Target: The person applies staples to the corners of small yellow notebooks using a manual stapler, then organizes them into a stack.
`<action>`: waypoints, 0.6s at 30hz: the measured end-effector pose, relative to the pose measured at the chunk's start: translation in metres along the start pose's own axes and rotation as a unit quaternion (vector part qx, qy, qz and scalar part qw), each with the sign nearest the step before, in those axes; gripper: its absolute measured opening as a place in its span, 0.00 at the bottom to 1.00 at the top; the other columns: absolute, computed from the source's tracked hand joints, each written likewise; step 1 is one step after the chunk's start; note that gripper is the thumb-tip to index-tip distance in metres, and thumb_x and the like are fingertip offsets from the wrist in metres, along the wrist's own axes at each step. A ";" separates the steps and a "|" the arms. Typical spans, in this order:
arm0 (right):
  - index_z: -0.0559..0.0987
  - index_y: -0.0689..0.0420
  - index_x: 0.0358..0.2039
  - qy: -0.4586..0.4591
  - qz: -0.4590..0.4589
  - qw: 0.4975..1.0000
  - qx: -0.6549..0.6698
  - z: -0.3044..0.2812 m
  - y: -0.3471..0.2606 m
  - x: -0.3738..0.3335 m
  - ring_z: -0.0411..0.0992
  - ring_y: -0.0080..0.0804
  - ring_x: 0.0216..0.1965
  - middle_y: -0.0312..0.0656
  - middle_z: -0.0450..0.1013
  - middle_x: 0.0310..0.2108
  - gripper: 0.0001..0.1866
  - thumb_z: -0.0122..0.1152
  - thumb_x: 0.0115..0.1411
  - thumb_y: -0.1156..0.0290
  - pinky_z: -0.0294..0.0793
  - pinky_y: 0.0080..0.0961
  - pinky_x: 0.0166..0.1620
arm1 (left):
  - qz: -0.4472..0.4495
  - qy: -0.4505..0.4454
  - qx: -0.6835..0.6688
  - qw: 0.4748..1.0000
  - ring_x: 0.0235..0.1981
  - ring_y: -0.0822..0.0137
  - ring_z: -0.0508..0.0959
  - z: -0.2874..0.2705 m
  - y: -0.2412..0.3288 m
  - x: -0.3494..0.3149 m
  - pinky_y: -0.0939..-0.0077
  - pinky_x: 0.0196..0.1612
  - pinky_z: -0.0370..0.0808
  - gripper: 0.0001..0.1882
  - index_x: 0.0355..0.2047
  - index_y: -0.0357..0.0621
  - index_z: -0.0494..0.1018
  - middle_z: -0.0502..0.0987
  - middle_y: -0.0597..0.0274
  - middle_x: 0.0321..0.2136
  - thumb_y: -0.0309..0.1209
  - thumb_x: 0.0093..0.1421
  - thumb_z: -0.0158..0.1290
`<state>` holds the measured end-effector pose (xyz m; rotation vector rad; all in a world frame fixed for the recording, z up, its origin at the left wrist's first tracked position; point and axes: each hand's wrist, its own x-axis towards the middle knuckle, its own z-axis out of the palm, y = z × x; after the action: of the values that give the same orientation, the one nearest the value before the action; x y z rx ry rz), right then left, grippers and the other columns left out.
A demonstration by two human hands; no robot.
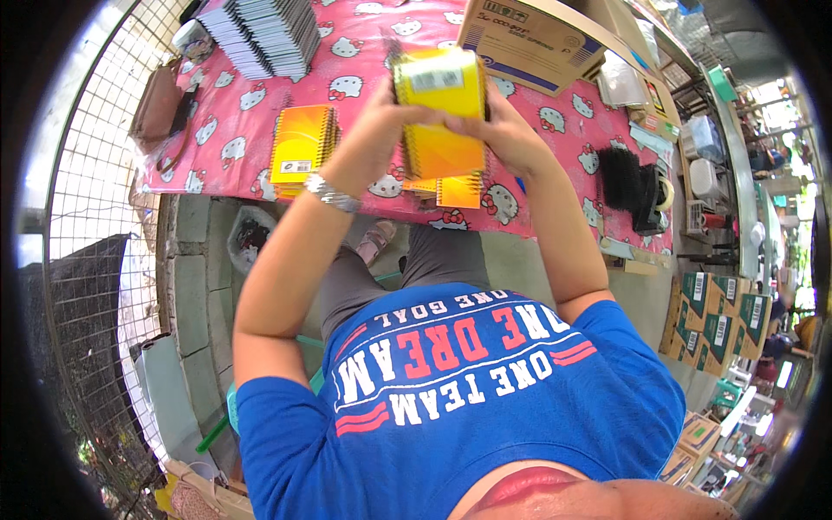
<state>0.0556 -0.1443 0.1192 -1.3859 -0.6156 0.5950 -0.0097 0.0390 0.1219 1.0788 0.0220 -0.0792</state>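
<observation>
Both my hands grip a thick stack of yellow and orange spiral notebooks (442, 154), held up above the table. My left hand (394, 119) wraps its left side and my right hand (505, 132) its right side, with the thumbs across the front. The fingers behind the stack are hidden. A pale label shows near its upper end. Below it, partly covered, more orange and yellow notebooks (459, 191) lie at the table's near edge. To the left of my left hand stands another pile of yellow-orange spiral notebooks (299, 143).
A pink patterned cloth covers the table (247, 130). Tall stacks of wire-bound notebooks (269, 39) stand far left, near a brown bag (159, 106). A cardboard box (529, 50) sits at the far right, and a black tape dispenser (648, 198) at the right edge.
</observation>
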 end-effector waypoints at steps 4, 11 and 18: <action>0.34 0.47 0.71 0.024 -0.020 0.997 -0.070 -0.046 0.055 -0.046 0.56 0.35 0.65 0.42 0.55 0.64 0.65 0.72 0.45 0.81 0.63 0.34 0.62 | -0.004 0.027 0.047 0.999 0.54 0.61 0.72 0.024 -0.084 0.024 0.66 0.55 0.73 0.45 0.58 0.42 0.55 0.71 0.56 0.50 0.12 0.38 0.59; 0.30 0.45 0.71 0.084 -0.007 0.996 -0.026 -0.063 0.124 -0.083 0.53 0.33 0.65 0.38 0.50 0.66 0.72 0.79 0.41 0.76 0.58 0.34 0.65 | 0.085 -0.039 0.187 0.978 0.60 0.61 0.65 0.002 -0.164 0.025 0.67 0.61 0.66 0.53 0.67 0.44 0.44 0.63 0.53 0.57 0.18 0.41 0.59; 0.34 0.46 0.71 0.092 -0.013 0.995 -0.047 -0.056 0.132 -0.083 0.57 0.33 0.63 0.39 0.56 0.64 0.71 0.80 0.40 0.75 0.60 0.35 0.64 | 0.129 -0.007 0.151 0.980 0.65 0.58 0.58 0.004 -0.175 0.018 0.63 0.67 0.54 0.57 0.70 0.43 0.40 0.57 0.51 0.61 0.21 0.41 0.59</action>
<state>0.0330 -0.2294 -0.0210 -1.5006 -0.5172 0.4155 -0.0055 -0.0477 -0.0316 1.3762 -0.1470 0.1483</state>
